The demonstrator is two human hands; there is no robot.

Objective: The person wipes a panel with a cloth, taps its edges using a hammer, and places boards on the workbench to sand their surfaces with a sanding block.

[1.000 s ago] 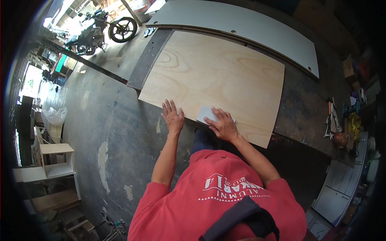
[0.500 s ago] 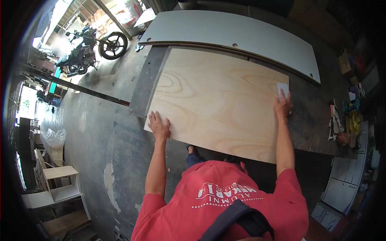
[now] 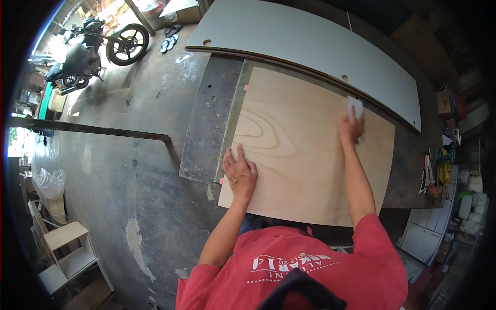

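A light wooden panel [image 3: 305, 155] with curved grain lies flat on a dark worktable [image 3: 206, 119]. My left hand [image 3: 240, 173] rests on the panel's left edge, fingers spread and nothing in it. Near the panel's far edge, right of its middle, my right hand [image 3: 352, 126] holds a small white block [image 3: 355, 107] against the surface. That hand is slightly blurred by motion, and the underside of the block is hidden.
A long white board [image 3: 305, 46] with round holes lies beyond the panel. Tools and a reddish jar [image 3: 434, 191] sit at the table's right end. A metal bar [image 3: 93, 129], a motorcycle [image 3: 82, 57] and a small white shelf [image 3: 70, 248] are at the left.
My right hand has gone from the near edge to the right edge, then to the far edge with the block. My left hand has come down on the panel's left edge. The view has turned.
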